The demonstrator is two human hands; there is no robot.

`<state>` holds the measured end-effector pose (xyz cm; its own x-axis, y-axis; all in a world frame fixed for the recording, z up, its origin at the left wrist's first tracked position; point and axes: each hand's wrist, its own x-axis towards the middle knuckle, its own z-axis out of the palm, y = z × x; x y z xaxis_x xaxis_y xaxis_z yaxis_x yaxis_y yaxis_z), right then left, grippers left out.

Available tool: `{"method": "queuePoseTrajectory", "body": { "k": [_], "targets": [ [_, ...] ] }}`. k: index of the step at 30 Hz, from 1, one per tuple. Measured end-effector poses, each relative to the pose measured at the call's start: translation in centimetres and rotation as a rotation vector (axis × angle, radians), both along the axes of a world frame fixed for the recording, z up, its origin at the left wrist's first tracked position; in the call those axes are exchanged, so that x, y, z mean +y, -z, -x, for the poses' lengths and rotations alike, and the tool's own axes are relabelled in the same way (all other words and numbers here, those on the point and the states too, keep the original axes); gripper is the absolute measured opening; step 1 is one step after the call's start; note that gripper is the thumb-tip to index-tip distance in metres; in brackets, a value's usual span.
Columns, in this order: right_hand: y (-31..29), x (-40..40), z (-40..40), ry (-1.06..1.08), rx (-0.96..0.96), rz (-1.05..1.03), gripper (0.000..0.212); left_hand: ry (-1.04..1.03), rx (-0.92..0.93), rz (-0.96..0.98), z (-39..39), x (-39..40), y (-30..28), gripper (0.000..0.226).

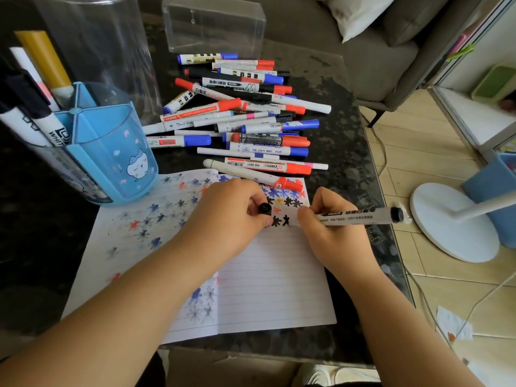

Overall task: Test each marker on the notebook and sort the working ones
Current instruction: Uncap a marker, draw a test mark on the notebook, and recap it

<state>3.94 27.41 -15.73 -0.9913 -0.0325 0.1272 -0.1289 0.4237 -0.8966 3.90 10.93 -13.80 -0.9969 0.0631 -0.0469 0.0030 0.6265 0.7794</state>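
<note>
Where the dark table (329,88) fills the view, an open lined notebook (268,277) lies on its near part, its upper area covered with small star-like scribbles in black, blue, red and one orange. Behind the notebook a loose pile of markers (240,113) sprawls across the table, with red, blue and black caps mixed; the nearest ones overlap the notebook's far edge. At the left, touching the notebook's corner, stands a blue holder (111,152) split into compartments, with several markers upright in its left side, among them a yellow-capped one. A clear box (215,23) sits behind the pile, and a tall clear container (95,43) rises behind the holder.

The right hand (332,230) is curled round a white marker (360,216), held nearly flat with its dark rear end pointing right; its tip is hidden by the fingers, just beside the black stars on the page. The left hand (231,213) rests on the notebook and pinches a black cap (264,208) between thumb and fingers, close to the right hand but apart from it.

On the floor at the right stands a white round base (452,222) with a pole, near a blue bin (494,191).
</note>
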Motion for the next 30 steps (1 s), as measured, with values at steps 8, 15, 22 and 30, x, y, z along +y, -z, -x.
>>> {"method": "queuePoseTrajectory", "body": {
  "k": [8,15,22,30],
  "targets": [
    [-0.1,-0.2,0.0,0.018,0.008,-0.011,0.03,-0.006,0.004,0.021,-0.1,0.0,-0.2,0.012],
    [-1.9,-0.1,-0.1,0.146,-0.019,0.182,0.031,-0.078,-0.041,-0.252,0.2,-0.9,-1.0,0.016],
    [-5.6,-1.8,-0.4,-0.082,0.023,0.427,0.022,-0.248,-0.299,-0.97,0.3,-1.8,-2.8,0.013],
    [-5.8,-3.3,0.0,-0.089,-0.034,0.493,0.022,-0.117,-0.298,-0.937,-0.5,-3.3,-2.8,0.037]
  ]
}}
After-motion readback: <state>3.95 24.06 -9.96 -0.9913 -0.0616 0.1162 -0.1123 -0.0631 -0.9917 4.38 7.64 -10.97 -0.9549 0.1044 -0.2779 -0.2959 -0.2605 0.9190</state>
